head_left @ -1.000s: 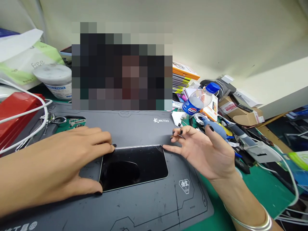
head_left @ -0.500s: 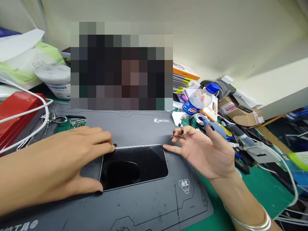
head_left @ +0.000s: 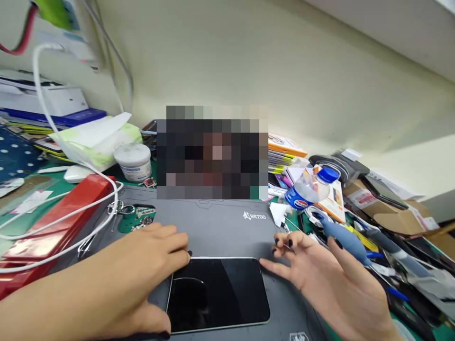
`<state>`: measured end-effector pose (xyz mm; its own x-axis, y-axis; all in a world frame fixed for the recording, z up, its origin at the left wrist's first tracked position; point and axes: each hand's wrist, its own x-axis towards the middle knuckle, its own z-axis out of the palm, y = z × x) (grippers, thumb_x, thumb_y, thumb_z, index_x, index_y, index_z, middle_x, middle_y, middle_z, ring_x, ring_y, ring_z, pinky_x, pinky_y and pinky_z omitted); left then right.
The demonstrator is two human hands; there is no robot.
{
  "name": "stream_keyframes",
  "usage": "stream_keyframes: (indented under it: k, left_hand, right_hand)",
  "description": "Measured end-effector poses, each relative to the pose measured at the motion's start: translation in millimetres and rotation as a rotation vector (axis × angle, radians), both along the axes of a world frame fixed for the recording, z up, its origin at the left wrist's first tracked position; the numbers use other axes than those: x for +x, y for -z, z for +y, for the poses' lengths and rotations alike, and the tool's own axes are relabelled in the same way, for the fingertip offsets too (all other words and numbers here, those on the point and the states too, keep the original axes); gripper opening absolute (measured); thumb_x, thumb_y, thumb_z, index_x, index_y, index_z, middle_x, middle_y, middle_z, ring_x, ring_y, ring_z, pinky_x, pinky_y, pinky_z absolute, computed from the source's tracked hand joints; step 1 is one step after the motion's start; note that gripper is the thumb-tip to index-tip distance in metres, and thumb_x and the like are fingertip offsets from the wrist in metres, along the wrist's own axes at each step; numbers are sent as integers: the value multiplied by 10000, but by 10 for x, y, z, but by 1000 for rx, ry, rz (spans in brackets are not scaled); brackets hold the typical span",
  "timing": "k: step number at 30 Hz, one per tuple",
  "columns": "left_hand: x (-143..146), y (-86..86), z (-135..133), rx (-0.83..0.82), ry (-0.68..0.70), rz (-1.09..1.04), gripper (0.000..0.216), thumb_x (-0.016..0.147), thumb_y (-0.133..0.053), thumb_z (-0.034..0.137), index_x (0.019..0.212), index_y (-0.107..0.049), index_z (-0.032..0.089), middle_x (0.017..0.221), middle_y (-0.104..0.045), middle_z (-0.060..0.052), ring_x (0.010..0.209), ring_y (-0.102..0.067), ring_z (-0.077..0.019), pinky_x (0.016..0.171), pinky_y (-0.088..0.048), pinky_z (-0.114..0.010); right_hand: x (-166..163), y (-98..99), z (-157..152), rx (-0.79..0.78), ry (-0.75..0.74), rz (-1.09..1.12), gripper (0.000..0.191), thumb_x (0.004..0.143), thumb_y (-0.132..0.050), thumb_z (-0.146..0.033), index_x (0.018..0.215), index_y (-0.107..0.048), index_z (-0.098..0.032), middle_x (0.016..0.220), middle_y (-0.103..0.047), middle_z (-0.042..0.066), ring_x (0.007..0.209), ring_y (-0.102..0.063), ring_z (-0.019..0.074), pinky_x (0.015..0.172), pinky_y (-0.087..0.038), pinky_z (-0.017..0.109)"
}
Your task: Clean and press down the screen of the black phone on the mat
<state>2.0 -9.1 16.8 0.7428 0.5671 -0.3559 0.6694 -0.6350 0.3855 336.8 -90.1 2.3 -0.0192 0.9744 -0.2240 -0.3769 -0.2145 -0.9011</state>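
Observation:
A black-screened smartphone (head_left: 220,293) lies flat on a dark grey work mat (head_left: 213,222), its long side running left to right. My left hand (head_left: 152,270) has hold of the phone's left end, thumb at the near corner and a finger at the far corner. At the opposite end, my right hand (head_left: 327,279) is turned palm up with its fingers apart. One of its fingertips is at the phone's far right corner; the hand grips nothing. A light reflection crosses the glass.
To the left are a red box (head_left: 67,218), a looped white cable (head_left: 85,168), scissors (head_left: 121,208) and a white-lidded tub (head_left: 133,161). A Pepsi bottle (head_left: 307,189), blue air blower (head_left: 346,241) and open cardboard box (head_left: 387,201) crowd the right. A blurred-out block covers the back middle.
The view has tilted up, so the mat, phone and hands sit lower in the picture. Both hands keep about the same places at the phone, which stays on the mat.

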Motion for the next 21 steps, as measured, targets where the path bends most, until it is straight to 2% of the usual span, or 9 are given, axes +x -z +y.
stream_keyframes:
  k: [4, 10, 15, 21]
  left_hand:
    - [76, -113, 12, -57, -28, 59, 508, 782, -1033, 350, 1243, -850, 236, 1319, -776, -89, 1277, -718, -405, 1237, -522, -630]
    - [73, -97, 12, -79, -35, 48, 488, 817, -1014, 363, 1259, -842, 246, 1333, -766, -85, 1300, -704, -389, 1273, -486, -620]
    - [44, -85, -2, -72, -34, 21, 457, 811, -1023, 337, 1221, -845, 243, 1285, -772, -74, 1282, -717, -392, 1233, -514, -608]
    - [6, -22, -5, -48, -49, -37, 451, 755, -1050, 323, 1154, -857, 239, 1221, -790, -72, 1227, -747, -399, 1217, -527, -611]
  right_hand:
    - [22, -15, -17, 4, 21, 5, 512, 897, -813, -783, 972, -873, -279, 1088, -727, 99, 1049, -714, 325, 1039, -674, 616]
    - [5, -5, -9, 13, 49, -12, 479, 912, -809, -745, 939, -873, -271, 1067, -738, 114, 1026, -732, 329, 1018, -687, 623]
    - [-22, 35, -30, -6, 56, 10, 457, 944, -785, -716, 953, -865, -266, 1114, -743, 107, 1080, -734, 317, 1046, -683, 548]
    - [-43, 52, 3, -19, 65, -31, 488, 868, -829, -731, 935, -841, -248, 1078, -726, 114, 1042, -733, 319, 1012, -688, 535]
